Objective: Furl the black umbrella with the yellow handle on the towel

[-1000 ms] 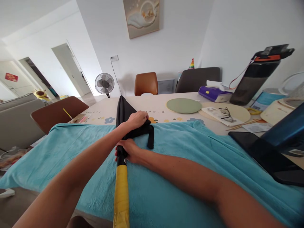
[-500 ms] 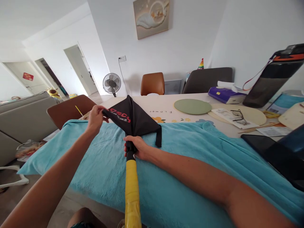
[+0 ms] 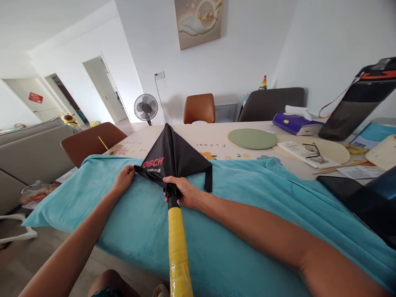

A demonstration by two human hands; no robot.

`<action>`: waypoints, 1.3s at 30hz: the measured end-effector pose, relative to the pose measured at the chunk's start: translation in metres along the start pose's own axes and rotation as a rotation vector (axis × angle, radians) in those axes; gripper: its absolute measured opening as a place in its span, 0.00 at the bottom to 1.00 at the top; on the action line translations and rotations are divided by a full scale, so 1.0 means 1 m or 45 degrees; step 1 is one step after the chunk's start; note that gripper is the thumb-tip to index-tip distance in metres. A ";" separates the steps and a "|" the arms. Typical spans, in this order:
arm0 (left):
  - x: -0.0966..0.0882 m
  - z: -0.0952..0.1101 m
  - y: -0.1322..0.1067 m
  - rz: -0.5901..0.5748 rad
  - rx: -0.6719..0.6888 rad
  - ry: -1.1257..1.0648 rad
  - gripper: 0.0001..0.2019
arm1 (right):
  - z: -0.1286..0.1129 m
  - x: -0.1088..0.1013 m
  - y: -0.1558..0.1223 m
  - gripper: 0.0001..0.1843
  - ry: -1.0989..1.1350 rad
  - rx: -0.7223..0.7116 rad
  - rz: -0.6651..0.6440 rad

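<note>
A black umbrella [image 3: 188, 154] with red and white lettering points away from me, its canopy loosely folded. Its thick handle, wrapped in yellow [image 3: 178, 247], comes back toward me. My right hand [image 3: 184, 190] is closed around the shaft where the canopy meets the handle. At the canopy's left corner, my left hand [image 3: 125, 177] pinches the fabric edge, low over the blanket. A black strap [image 3: 208, 180] hangs from the right corner. Beneath everything lies a turquoise blanket [image 3: 247, 231], spread over the table's near side.
On the light table [image 3: 213, 138] are a green round mat [image 3: 253, 139], glasses [image 3: 311, 152] on a paper, a purple box [image 3: 295, 123] and a dark bottle [image 3: 349, 103]. A black flat device [image 3: 355, 206] lies at right. Chairs [image 3: 199, 108] and a fan [image 3: 146, 108] stand beyond.
My left hand has come down with the fabric corner, spreading the lettered panel flatter. The handle's near end has shifted slightly right. My right hand keeps its grip.
</note>
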State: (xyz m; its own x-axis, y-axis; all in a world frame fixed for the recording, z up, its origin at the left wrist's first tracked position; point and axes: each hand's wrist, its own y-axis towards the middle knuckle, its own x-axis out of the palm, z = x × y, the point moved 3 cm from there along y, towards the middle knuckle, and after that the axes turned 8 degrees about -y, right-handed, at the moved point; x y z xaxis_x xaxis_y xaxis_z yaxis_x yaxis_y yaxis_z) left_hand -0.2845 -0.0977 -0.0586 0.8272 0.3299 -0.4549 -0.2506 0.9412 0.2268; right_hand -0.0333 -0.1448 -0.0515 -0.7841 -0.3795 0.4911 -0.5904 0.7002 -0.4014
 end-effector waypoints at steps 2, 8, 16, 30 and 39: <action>0.001 0.001 -0.002 0.006 0.001 -0.005 0.13 | 0.000 0.000 0.001 0.07 0.008 -0.007 -0.003; 0.001 0.003 -0.005 -0.003 0.062 0.066 0.13 | 0.000 0.001 -0.001 0.05 0.037 -0.003 -0.083; -0.001 0.011 -0.012 0.096 0.133 0.083 0.11 | -0.001 0.004 -0.004 0.05 0.033 0.029 -0.028; 0.030 0.074 -0.057 -0.366 0.335 0.077 0.13 | -0.001 0.002 0.000 0.05 0.042 -0.034 -0.013; 0.053 0.077 -0.069 -0.217 0.709 0.555 0.08 | -0.001 0.002 -0.001 0.04 0.041 -0.043 -0.034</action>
State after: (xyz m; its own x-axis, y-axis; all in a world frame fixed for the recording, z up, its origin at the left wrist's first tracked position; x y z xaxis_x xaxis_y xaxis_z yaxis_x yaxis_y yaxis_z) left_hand -0.1853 -0.1505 -0.0321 0.5270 0.2903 -0.7987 0.2532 0.8435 0.4737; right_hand -0.0338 -0.1457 -0.0493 -0.7615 -0.3789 0.5259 -0.6035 0.7104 -0.3620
